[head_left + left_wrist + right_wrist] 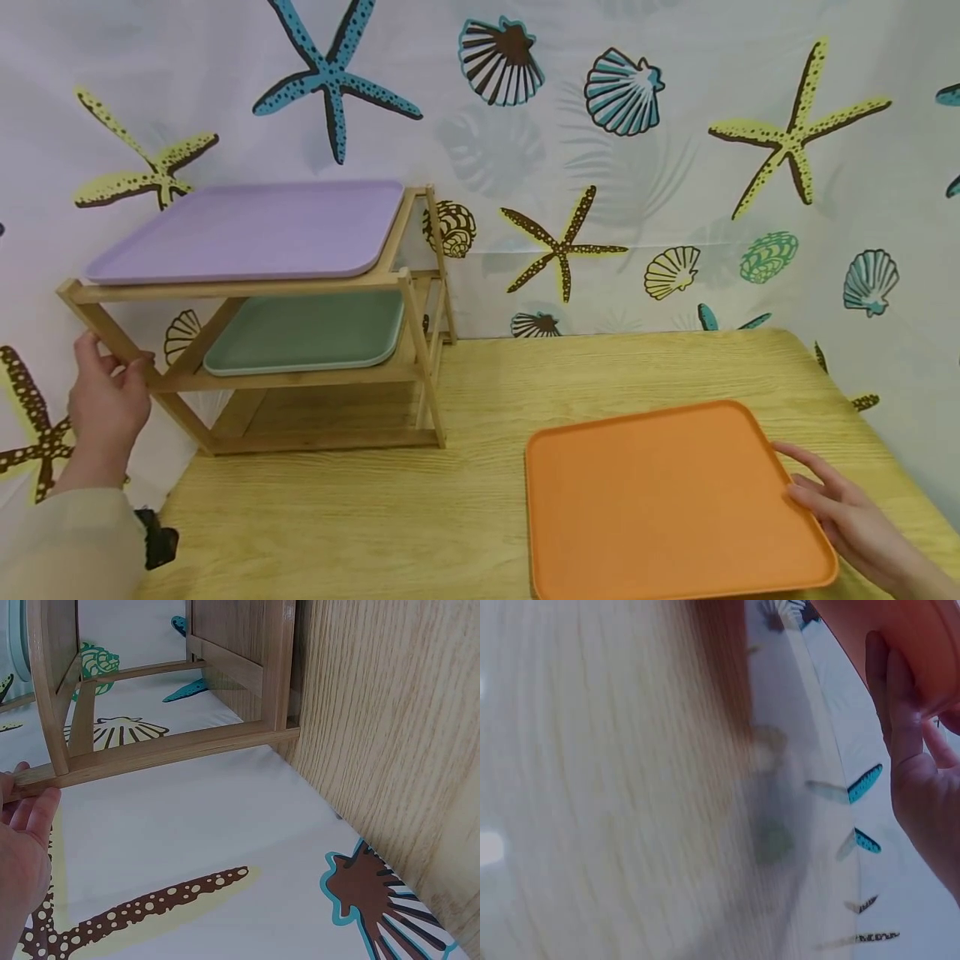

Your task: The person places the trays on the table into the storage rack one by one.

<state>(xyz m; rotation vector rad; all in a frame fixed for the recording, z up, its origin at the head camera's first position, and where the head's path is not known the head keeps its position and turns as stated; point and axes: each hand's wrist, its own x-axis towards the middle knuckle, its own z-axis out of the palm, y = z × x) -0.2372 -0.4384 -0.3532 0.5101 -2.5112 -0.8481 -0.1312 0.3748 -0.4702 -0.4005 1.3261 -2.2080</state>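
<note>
A wooden tiered rack [300,382] stands at the left of the table. My left hand [108,404] grips its left side frame, fingers around the slanted post; the left wrist view shows the fingertips on a wooden rail [172,754]. On the rack's top lies a purple tray [262,229], and a green tray [315,329] rests on the tier below. At the right, my right hand [851,512] holds an orange tray [667,500] by its right edge. In the right wrist view, fingers [904,697] lie against the orange tray's underside, which is raised off the table.
The wood-grain table [360,517] spreads under the rack and the orange tray. A white cloth [495,283] printed with starfish and shells hangs behind and along the sides. A small black object [157,537] shows beside the left sleeve [82,542].
</note>
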